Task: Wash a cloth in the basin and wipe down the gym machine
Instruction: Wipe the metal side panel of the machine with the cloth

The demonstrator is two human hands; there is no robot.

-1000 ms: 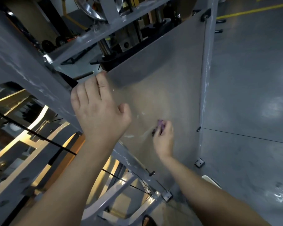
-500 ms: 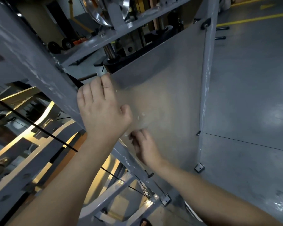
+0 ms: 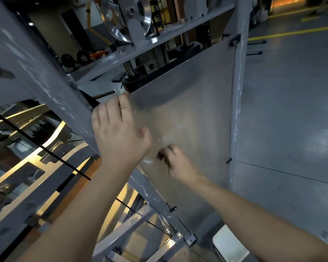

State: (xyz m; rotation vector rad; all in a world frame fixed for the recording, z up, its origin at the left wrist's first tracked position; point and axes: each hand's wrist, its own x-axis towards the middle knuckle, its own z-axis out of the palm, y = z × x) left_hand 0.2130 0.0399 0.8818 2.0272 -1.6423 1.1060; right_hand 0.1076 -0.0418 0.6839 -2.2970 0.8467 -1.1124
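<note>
My left hand (image 3: 119, 133) lies against the grey frame post (image 3: 51, 87) of the gym machine, right where the post meets the clear panel (image 3: 193, 103). Its fingers are straight and close together, pointing up along the post, with the thumb out to the side toward the panel; it clasps nothing, it only rests there.

My right hand (image 3: 175, 163) is lower and to the right, pressed against the face of the panel. It is blurred, so the details are poor. The fingers look curled inward, and a dark smudge shows at their tips, which may be the cloth (image 3: 161, 156) bunched under them (I cannot make out its colour or shape). It sits just beside my left wrist, near the panel's left edge.

The panel carries pale wet streaks and smears (image 3: 170, 137) above and beside my right hand. Its right edge is fixed to a second grey post (image 3: 235, 110) by small black clips.

Above the panel, a shiny metal wheel (image 3: 121, 17) hangs in the frame, with dark weight-stack parts below it. Thin black cables (image 3: 45, 150) cross the frame to the left. The grey floor (image 3: 292, 120) spreads out to the right, with yellow lines (image 3: 284, 33) far off. No basin is visible.
</note>
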